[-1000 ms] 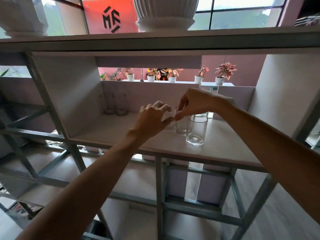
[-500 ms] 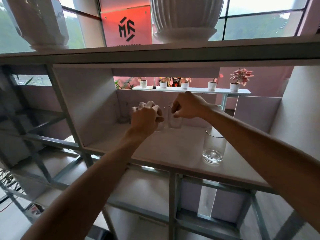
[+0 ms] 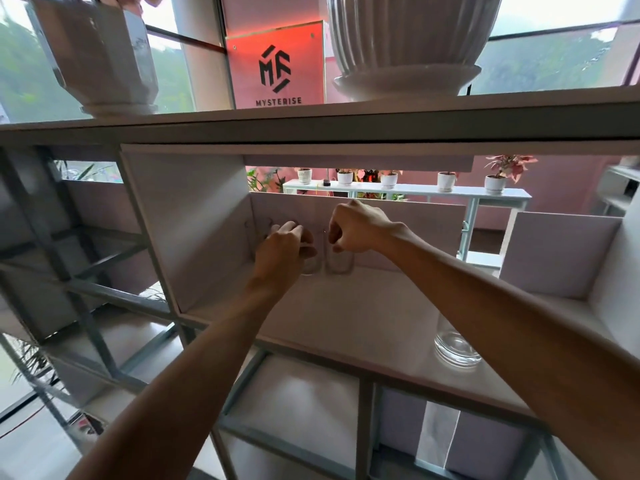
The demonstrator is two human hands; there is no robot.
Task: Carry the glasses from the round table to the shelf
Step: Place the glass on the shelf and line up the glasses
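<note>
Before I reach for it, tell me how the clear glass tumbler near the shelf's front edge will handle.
The clear glass tumbler is probably fragile and smooth, so possibly slippery. Its thick base suggests it stands steadily, yet it sits near the white shelf front edge, so pushing risks a fall.

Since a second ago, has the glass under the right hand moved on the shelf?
Yes. The glass in the right hand went from beside the front glass back to the shelf's rear panel.
</note>
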